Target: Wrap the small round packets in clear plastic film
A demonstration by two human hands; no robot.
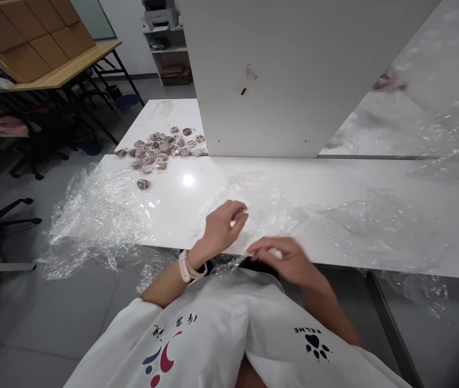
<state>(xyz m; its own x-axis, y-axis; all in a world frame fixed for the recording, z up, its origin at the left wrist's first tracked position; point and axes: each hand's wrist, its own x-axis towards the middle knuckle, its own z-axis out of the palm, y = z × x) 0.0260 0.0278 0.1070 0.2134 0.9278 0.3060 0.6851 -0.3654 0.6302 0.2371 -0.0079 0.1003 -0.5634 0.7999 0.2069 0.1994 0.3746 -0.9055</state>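
My left hand (225,226), with a pale pink watch band (186,268) on its wrist, hovers over the front of the white table. Its thumb and fingers curl together, and whatever lies between the tips is too fine to make out. To the right and nearer to me, my right hand (283,257) is slightly blurred, its fingers and thumb drawn together at the table edge. Clear plastic film (257,196) spreads on the table under and beyond both hands. A crumpled piece of film (227,264) hangs at the edge by the right fingertips.
Several small wrapped purple and brown lumps (158,148) lie at the back left of the white table (168,215). A heap of crumpled film (95,215) overhangs the left end. A tall white panel (265,118) stands behind. Cardboard boxes (31,43) sit on a wooden table.
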